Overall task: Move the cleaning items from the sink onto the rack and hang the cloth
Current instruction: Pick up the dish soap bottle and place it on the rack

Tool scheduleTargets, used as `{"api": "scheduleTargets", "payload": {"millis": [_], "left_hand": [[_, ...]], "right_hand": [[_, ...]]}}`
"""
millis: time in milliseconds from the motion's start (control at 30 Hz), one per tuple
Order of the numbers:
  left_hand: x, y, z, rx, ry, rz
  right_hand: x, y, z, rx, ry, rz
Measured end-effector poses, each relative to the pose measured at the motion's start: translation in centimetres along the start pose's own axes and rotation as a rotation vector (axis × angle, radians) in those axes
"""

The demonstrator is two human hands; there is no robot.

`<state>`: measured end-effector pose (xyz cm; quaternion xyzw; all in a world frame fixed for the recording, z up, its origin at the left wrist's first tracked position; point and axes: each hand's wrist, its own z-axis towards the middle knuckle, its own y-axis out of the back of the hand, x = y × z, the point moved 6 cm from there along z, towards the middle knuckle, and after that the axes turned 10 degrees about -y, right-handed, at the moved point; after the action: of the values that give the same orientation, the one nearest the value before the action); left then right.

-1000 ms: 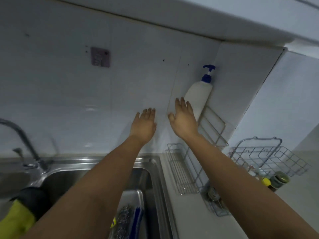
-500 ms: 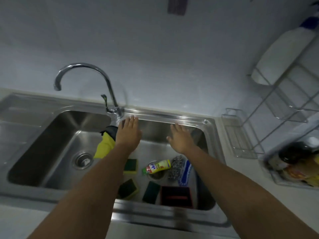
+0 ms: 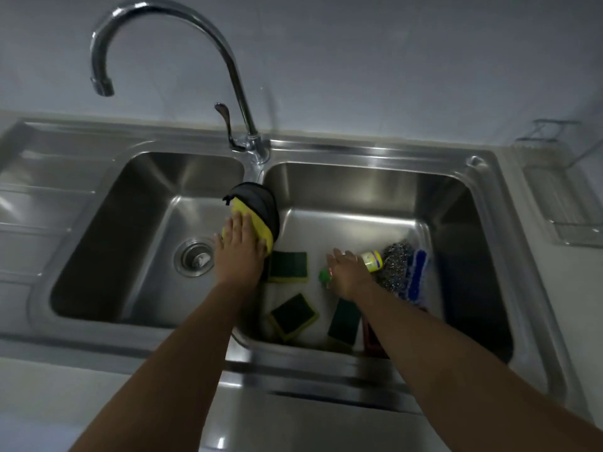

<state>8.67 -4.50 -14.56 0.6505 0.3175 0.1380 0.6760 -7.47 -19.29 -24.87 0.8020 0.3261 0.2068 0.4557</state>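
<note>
Steel double sink [image 3: 375, 151] under a dim grey wall. Left hand [image 3: 239, 247] lies flat and spread on the yellow-and-black cloth [image 3: 257, 207] draped over the divider, probably about to gather it. Right hand [image 3: 347, 272] is curled loosely over the little bottle [image 3: 372, 260], can't tell if it's gripped. Three green sponges, one steel scourer [image 3: 396, 265], one blue brush [image 3: 417, 272], all in the right basin.

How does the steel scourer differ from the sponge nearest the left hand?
The steel scourer is a silvery, tangled wire wad; the sponge is a flat rectangle, dark green over yellow. The scourer lies against the blue brush; the sponge lies apart from it, beside the left hand. Both sit in the right basin.
</note>
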Motion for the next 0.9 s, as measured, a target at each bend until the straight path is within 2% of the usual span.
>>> {"api": "scheduleTargets", "payload": {"millis": [267,567,700,900], "left_hand": [[0.4,-0.8,0.1,-0.09,-0.036,0.032],[0.4,-0.9,0.0,-0.075,-0.038,0.039],[0.3,-0.9,-0.1,-0.072,-0.041,0.043],[0.1,-0.6,-0.3,-0.058,-0.059,-0.001]], "right_hand": [[0.6,-1.3,2.9,-0.026,0.015,-0.143],[0.8,-0.7,3.9,-0.03,-0.006,-0.039],[0.6,0.3,3.5,-0.045,0.02,0.21],[-1.7,3.7,1.0,-0.064,-0.056,0.759]]}}
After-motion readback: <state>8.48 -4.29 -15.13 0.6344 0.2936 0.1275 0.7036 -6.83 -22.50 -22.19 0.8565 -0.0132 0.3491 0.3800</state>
